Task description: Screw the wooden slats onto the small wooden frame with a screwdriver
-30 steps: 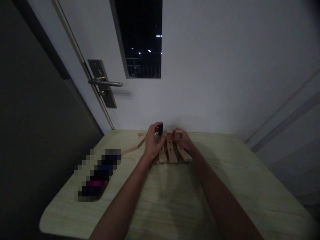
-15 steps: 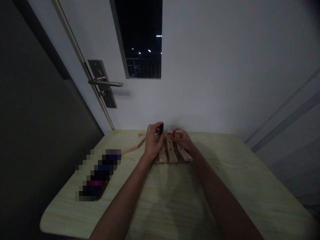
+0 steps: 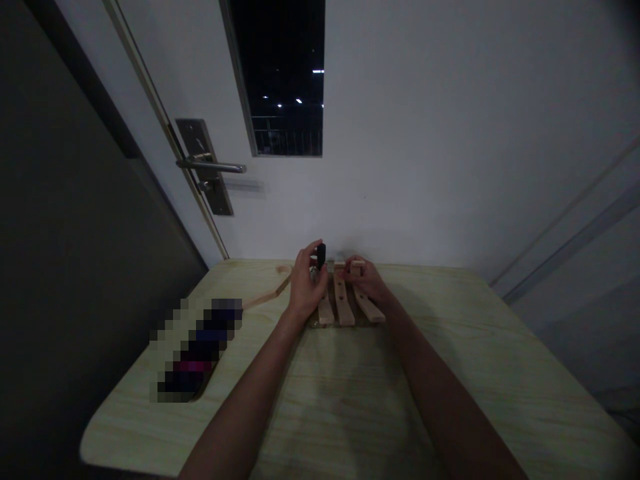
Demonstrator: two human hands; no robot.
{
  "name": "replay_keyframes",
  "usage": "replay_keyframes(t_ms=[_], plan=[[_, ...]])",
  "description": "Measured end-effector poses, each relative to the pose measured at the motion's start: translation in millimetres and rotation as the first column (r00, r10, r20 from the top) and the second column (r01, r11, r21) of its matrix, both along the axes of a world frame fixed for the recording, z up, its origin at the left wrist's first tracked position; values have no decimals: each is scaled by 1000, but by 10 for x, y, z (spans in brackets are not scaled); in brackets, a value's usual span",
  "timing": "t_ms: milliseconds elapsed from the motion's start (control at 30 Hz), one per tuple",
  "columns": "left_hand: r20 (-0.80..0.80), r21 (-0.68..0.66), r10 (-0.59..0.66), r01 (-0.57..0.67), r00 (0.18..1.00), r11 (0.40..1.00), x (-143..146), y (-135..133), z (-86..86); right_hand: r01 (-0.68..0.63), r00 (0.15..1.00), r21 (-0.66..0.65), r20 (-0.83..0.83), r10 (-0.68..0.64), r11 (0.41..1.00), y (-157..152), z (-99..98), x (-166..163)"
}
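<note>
Between the thumb and fingers of my left hand is a small dark block-like object, held upright at the far side of the table. My right hand wraps round the upper part of the right wooden piece; its fingertips are partly hidden behind the wood. A middle wooden piece with dark holes lies between my hands. Next to my left thumb lies a left wooden piece, its upper part covered by the hand. Under the pieces shows a brownish, see-through sheet or base.
A bent wooden strip lies left of my left hand, near a phone-like dark object blurred by pixels. The pale wood-grain table meets a white door with a metal handle.
The dark object in my left hand has turned slightly and looks narrower, with the left fingertips a little higher. My right hand and the wooden pieces stay nearly still.
</note>
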State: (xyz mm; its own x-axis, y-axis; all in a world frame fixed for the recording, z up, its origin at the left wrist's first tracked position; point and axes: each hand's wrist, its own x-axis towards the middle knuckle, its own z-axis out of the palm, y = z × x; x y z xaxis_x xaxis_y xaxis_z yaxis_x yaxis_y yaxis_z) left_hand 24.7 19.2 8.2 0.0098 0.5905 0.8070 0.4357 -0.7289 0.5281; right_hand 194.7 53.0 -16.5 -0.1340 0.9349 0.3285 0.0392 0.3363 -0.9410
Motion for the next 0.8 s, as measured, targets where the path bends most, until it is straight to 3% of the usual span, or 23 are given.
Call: replay_keyframes(t_ms=[267,800], plan=[[-46,12,-28,28,999,1000,-11,-4,2,-17,1000,3,-10,17,1000,7,4,-2],[46,-43,-115,117,992,992,6,-15,-3,-6,1000,5,16,6,1000,-1,15,8]])
